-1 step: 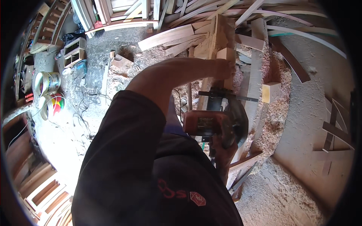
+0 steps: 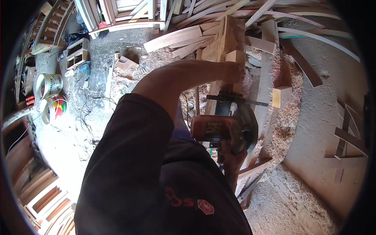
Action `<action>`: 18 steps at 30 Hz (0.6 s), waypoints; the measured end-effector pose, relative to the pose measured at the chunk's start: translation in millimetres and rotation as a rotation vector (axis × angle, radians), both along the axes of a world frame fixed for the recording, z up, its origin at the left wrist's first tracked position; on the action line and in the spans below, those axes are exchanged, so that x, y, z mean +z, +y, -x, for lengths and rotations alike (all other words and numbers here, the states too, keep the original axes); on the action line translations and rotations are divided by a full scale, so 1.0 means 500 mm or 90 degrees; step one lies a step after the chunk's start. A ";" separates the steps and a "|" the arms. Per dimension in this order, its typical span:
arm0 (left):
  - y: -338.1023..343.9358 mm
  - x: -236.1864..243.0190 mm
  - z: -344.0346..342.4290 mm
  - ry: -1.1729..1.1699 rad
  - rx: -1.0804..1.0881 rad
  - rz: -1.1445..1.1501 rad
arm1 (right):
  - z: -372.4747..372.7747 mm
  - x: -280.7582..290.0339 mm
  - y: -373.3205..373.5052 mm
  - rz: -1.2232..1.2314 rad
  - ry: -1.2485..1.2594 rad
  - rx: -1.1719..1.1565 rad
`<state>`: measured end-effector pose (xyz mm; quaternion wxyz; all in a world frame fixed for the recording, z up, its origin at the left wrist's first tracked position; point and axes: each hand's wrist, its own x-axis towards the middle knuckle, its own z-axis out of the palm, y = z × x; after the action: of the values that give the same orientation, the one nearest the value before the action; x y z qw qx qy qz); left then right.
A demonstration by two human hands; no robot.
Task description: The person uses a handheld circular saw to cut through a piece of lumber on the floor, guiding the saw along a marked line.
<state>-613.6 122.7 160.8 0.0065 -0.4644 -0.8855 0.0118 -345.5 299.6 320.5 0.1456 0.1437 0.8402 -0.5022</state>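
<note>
A circular saw point(image 2: 207, 128) with a reddish motor housing and a dark round guard rests across a workpiece on the bench. My right hand point(image 2: 234, 157) is closed around its rear handle, partly hidden by the tool. Beyond the saw, my left hand point(image 2: 234, 72) grips a pale wooden block point(image 2: 235, 56), whose far end shows past my fingers. The left arm reaches across in front of me, bent at the elbow. The saw's base plate and side bar point(image 2: 256, 103) lie just nearer than the left hand. Its blade is hidden by the guard.
Another pale wooden block point(image 2: 282, 96) sits on shavings point(image 2: 286, 131) to the right. A long board point(image 2: 266, 55) runs beside the bench beam point(image 2: 231, 31). Curved wood strips point(image 2: 176, 38) pile up beyond. Buckets point(image 2: 51, 86) and loose cables point(image 2: 82, 111) are on the left floor.
</note>
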 end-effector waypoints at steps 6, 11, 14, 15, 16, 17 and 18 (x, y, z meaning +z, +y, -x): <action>0.009 0.009 -0.004 -0.003 -0.002 -0.041 | -0.003 -0.018 0.023 0.018 0.034 0.012; -0.006 -0.015 0.005 -0.002 -0.015 -0.039 | -0.004 -0.034 0.036 0.030 0.020 0.055; -0.004 0.012 0.001 -0.020 -0.026 -0.019 | -0.004 -0.039 0.040 0.019 0.048 0.065; -0.003 0.018 -0.001 -0.027 -0.029 -0.016 | -0.003 -0.038 0.038 0.017 0.047 0.060; -0.007 0.009 0.000 -0.019 -0.026 -0.019 | 0.000 -0.033 0.030 0.017 0.045 0.061; -0.010 -0.001 0.001 -0.011 -0.024 -0.023 | 0.001 -0.029 0.024 0.017 0.043 0.062; -0.014 -0.010 0.002 -0.009 -0.021 -0.026 | 0.002 -0.027 0.021 0.016 0.035 0.062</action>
<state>-614.5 115.9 155.7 0.0101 -0.4785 -0.8780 -0.0098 -346.7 309.9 307.1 0.1484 0.0871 0.8435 -0.5088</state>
